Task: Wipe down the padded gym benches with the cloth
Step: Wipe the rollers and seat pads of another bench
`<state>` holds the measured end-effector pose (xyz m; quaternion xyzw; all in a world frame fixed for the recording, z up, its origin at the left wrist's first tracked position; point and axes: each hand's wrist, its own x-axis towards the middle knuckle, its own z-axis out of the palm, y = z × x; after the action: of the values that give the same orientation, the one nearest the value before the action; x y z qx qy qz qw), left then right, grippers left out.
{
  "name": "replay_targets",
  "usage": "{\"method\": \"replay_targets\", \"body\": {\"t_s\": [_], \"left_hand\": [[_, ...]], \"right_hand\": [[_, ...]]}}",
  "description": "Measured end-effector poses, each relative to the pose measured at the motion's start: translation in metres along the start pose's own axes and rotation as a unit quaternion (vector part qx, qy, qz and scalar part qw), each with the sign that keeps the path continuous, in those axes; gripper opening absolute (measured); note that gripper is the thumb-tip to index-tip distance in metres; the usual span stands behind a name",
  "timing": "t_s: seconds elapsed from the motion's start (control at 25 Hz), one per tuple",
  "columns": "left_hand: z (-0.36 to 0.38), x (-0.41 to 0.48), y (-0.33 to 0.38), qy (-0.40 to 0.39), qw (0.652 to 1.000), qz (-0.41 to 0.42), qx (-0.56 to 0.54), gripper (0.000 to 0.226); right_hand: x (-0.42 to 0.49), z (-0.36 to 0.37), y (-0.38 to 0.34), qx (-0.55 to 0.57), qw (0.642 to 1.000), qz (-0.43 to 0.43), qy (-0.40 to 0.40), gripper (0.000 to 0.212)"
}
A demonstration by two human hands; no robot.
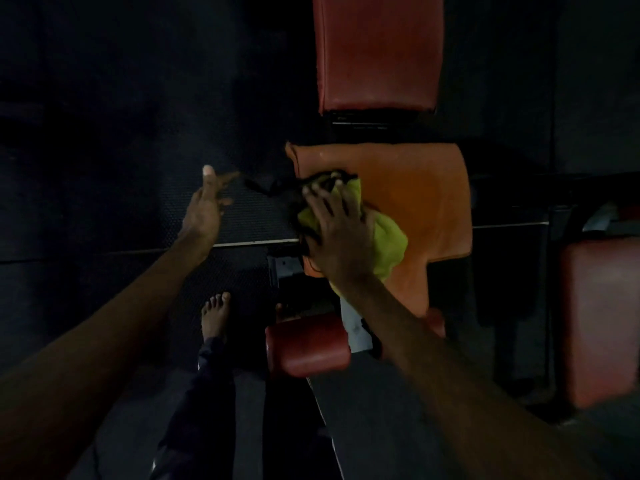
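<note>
Head view: right hand (341,233), fingers spread, presses the bunched cloth (389,245) on the seat pad (426,199), whose edge just leftward could let it slip off; left hand (204,206) hovers splayed, empty.

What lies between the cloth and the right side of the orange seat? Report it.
Nothing visible. The right hand presses the cloth on the seat, whose right side is bare. A dark blurred shape lies only by the left edge.
</note>
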<state>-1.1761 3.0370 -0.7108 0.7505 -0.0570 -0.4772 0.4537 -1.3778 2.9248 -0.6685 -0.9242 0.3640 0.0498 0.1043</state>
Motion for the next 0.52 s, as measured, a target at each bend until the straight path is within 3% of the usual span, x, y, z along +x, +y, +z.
{"method": "replay_targets", "body": {"t_s": [0.12,0.28,0.52], "left_hand": [[-0.009,-0.002,0.003,-0.003,1.000,0.005,0.008,0.061],[-0.006,0.002,0.005,-0.015,0.999,0.038,0.014,0.054],[0.018,-0.001,0.017,-0.099,0.984,0.122,0.088,0.039]], "right_hand": [[-0.026,0.011,-0.002,-0.018,0.999,-0.035,0.002,0.071],[0.011,0.013,-0.020,-0.025,1.000,-0.015,0.005,0.063],[-0.041,0.016,0.021,-0.044,0.990,-0.136,0.013,0.070]]}}
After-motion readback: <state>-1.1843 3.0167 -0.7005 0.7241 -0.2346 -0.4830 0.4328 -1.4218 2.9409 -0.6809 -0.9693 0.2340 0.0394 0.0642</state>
